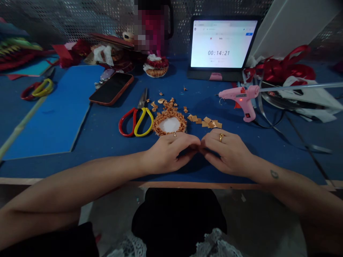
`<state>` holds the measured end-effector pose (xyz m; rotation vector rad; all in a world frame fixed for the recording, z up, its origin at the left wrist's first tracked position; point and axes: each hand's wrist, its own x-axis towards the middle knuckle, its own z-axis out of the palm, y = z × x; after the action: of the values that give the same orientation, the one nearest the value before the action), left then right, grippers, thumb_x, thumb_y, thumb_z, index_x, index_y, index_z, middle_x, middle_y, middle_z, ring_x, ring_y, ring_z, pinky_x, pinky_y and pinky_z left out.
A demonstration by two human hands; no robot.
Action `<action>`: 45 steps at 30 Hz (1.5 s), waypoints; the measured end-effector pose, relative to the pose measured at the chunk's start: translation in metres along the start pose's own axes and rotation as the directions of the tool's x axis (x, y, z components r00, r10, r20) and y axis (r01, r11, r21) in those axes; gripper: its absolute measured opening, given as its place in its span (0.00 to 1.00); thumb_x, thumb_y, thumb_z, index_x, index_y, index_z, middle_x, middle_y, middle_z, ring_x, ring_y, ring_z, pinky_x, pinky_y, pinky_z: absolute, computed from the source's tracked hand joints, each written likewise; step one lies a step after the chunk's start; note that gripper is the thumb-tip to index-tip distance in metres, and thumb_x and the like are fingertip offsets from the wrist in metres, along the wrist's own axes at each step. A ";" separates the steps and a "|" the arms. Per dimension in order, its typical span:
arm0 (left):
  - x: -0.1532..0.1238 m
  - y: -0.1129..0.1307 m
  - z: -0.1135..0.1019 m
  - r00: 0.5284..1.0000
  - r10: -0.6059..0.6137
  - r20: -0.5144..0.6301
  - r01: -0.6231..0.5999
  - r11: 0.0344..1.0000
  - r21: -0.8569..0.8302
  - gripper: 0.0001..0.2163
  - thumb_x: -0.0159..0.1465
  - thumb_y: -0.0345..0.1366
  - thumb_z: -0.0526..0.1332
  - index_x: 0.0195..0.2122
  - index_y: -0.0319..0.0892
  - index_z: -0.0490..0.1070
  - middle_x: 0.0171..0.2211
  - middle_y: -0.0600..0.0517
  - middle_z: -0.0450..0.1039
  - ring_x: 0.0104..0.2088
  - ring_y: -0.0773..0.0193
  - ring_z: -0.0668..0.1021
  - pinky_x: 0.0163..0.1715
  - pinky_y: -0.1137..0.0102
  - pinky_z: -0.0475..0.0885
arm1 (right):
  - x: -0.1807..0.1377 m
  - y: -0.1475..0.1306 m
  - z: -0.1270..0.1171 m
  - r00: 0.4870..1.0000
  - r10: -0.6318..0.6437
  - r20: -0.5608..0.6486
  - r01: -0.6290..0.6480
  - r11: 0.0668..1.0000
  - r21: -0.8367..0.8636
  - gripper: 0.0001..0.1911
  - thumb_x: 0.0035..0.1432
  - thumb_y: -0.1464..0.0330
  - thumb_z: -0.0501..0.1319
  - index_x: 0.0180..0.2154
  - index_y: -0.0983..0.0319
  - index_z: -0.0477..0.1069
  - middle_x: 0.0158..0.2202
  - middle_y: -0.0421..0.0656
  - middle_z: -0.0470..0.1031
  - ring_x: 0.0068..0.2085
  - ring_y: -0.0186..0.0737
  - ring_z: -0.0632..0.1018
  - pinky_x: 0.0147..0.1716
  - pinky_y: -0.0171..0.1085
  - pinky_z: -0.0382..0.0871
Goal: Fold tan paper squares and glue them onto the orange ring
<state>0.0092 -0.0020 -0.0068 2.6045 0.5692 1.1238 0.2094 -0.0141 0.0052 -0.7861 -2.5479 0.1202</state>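
Item: L hand (pixel 171 151) & R hand (pixel 227 151), both bare, a ring on each, raised nr the front edge of the blue table (pixel 107 162); fingers curled, tips meeting or almost so. Grip: can't tell; any small pc. pinched btwn the tips is hidden by the fingers. Item: round pc. (pixel 170 125), brown ruffled border, pale ctr., on table just beyond L hand; near rim partly covered by that hand, contact unclear. Item: gold squares (pixel 211 123), loose, overlapping, just beyond R hand. Item: brown scraps (pixel 169 104), curled, scattered at far side of round pc. Step in hand, as judged: fingertip work, poss. folding or shaping 1 sq. for the ruffled border. Next move, as judged, calls for a light two-finger pinch, good aim at the border, & care w/ heat if glue is used. Item: pink glue gun (pixel 242 98), to R, small light lit, clear stick out the back, cut off at R edge of view. Item: scissors (pixel 138 109), red & yellow handles, L of round pc., approx. parallel to nothing else, unheld. Item: tablet (pixel 224 46), at back, reads 00:14:21; smaller txt illegible. Item: pink object (pixel 151 28), back ctr., partly pixelated, ident. n/a. Red ribbon (pixel 297 67), back R, tangled; extent unclear.
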 end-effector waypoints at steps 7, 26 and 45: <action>0.000 0.001 -0.001 1.000 -0.005 0.026 0.004 1.000 0.010 0.08 0.57 0.25 0.58 0.38 0.37 0.65 0.33 0.52 0.73 0.34 0.72 0.75 0.36 0.80 0.71 | 0.000 -0.002 0.000 1.000 0.010 0.003 -0.010 0.999 -0.037 0.03 0.54 0.73 0.52 0.31 0.63 0.63 0.28 0.41 0.68 0.32 0.35 0.67 0.33 0.35 0.64; -0.001 -0.001 0.000 0.999 0.003 0.035 -0.003 1.000 -0.005 0.04 0.58 0.27 0.55 0.34 0.39 0.68 0.29 0.52 0.72 0.30 0.72 0.74 0.31 0.78 0.71 | 0.001 -0.004 -0.002 0.999 0.026 0.030 -0.026 0.999 -0.026 0.06 0.54 0.73 0.50 0.31 0.63 0.64 0.28 0.42 0.69 0.33 0.36 0.68 0.33 0.36 0.64; -0.001 -0.003 -0.001 0.999 0.022 0.048 -0.019 0.999 -0.051 0.04 0.57 0.26 0.56 0.33 0.38 0.69 0.29 0.51 0.72 0.30 0.72 0.74 0.32 0.79 0.71 | 0.000 -0.003 -0.001 0.999 0.028 0.031 -0.028 1.000 0.008 0.05 0.54 0.73 0.51 0.32 0.63 0.64 0.29 0.42 0.70 0.33 0.35 0.68 0.34 0.36 0.63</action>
<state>0.0068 0.0004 -0.0075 2.5923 0.4984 1.0639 0.2086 -0.0170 0.0066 -0.8235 -2.5646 0.1531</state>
